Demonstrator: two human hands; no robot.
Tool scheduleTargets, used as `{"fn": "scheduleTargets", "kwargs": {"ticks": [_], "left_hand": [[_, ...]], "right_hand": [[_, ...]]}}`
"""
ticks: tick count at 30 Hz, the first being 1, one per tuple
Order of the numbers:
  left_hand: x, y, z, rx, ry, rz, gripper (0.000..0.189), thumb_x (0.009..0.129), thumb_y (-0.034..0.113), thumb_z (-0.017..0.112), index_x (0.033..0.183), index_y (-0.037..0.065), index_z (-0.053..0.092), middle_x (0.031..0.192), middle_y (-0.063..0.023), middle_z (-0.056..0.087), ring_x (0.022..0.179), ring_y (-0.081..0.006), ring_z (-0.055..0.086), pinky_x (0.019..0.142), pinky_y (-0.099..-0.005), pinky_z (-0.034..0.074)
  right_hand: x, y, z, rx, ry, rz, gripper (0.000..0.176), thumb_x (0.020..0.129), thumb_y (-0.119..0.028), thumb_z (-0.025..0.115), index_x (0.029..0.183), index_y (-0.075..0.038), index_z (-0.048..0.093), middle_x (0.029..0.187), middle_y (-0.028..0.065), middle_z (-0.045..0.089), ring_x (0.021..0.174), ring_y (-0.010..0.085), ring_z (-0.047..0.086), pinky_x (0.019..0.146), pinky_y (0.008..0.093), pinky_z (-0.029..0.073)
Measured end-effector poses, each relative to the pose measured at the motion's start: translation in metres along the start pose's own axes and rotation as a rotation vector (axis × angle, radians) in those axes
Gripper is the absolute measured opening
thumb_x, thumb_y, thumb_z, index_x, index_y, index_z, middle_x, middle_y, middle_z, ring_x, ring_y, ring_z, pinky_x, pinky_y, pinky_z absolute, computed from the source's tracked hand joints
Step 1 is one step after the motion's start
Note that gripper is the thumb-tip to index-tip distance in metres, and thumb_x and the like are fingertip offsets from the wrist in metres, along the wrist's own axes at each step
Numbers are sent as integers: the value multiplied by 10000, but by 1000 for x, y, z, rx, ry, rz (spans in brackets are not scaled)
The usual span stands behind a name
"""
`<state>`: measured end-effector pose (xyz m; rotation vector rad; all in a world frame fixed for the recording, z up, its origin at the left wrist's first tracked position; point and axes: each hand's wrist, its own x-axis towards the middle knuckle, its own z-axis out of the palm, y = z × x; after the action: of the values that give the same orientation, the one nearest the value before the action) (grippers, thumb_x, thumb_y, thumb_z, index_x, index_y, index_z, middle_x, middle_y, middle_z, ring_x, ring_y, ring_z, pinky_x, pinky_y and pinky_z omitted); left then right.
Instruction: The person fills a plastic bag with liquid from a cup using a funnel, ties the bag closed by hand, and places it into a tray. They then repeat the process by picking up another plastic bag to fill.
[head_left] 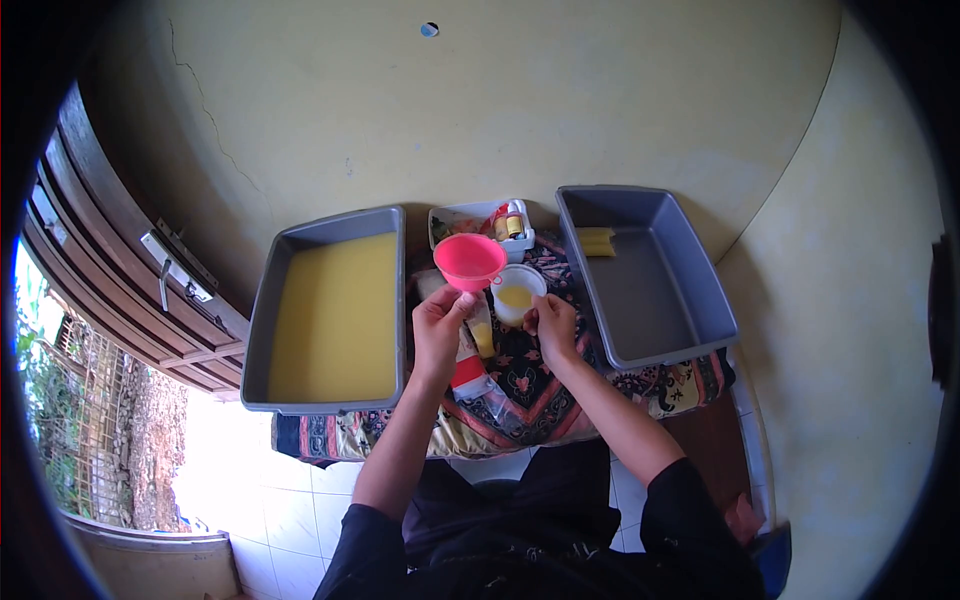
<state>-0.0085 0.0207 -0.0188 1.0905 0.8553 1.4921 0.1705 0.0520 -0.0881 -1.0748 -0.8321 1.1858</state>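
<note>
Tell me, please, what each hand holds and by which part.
The left hand holds the pink funnel by its narrow stem, under the bowl. The right hand touches the small white cup at its near side; whether it grips cannot be told.

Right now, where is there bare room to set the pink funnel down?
The right grey tray is bare but for yellow pieces in its far corner. The patterned cloth is free between the pouch and the right hand. Crowded: the gap between trays holds the funnel, white cup and left hand; the left tray is full of yellow liquid.
</note>
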Motion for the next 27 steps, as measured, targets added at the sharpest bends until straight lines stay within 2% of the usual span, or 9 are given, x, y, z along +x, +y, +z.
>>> {"fn": "scheduleTargets", "kwargs": {"ticks": [9,11,12,14,18,20,21,25,27], "left_hand": [[-5,2,1,-21,-10,13,194,921,83,596,1068,-33,647,922,-44,681,844,-100,609,797,-253,460],[-5,2,1,-2,-30,12,197,924,81,591,1074,-33,644,925,-49,683,849,-102,613,809,-256,465],[-5,2,1,-2,-34,14,197,924,81,591,1074,-33,644,925,-49,683,849,-102,613,809,-256,465],[-5,1,2,43,-59,19,194,921,76,592,1073,-32,645,926,-53,684,859,-104,619,812,-261,474],[-8,8,12,43,-78,19,180,913,62,600,1058,-32,650,915,-48,682,848,-102,618,804,-253,475],[-8,9,16,54,-100,19,176,903,54,612,1050,-35,650,910,-45,679,840,-101,620,793,-248,479],[-7,8,17,55,-102,18,176,903,54,612,1050,-35,650,910,-45,679,840,-101,620,793,-248,479],[-4,1,20,44,-142,11,190,885,57,644,1050,-36,646,918,-53,681,830,-101,622,792,-247,484],[-2,-5,19,29,-141,-2,199,876,57,658,1051,-36,644,921,-58,682,826,-101,623,788,-248,489]], "right_hand": [[6,8,-1,-54,-121,31,320,939,-232,554,677,-55,503,595,54,573,469,120,550,427,255,396],[1,-16,-3,-571,-202,26,361,925,-285,598,684,-29,518,577,64,563,476,120,550,437,262,406],[-1,-21,-5,-570,-199,23,361,925,-285,598,684,-29,518,577,64,563,476,120,550,437,262,406],[-5,-31,-9,-910,-86,-550,326,900,-309,648,850,4,568,623,69,578,470,127,541,451,267,425],[-35,-93,9,-500,-222,-606,361,868,-281,693,1056,-9,549,827,98,616,605,150,587,513,288,471],[-43,-121,20,-505,-377,-797,449,847,-244,715,1177,-37,491,1053,125,579,805,174,610,587,303,503],[-40,-126,17,-582,-456,-830,407,840,-212,716,1150,-30,527,1149,146,538,977,196,590,648,293,523],[-24,-115,8,-669,-423,-921,341,848,-186,706,1105,-15,561,1134,152,547,977,216,610,678,288,542],[-25,-116,6,-591,-434,-823,280,860,-159,692,1047,15,576,1133,158,548,981,228,619,751,304,560]]}}
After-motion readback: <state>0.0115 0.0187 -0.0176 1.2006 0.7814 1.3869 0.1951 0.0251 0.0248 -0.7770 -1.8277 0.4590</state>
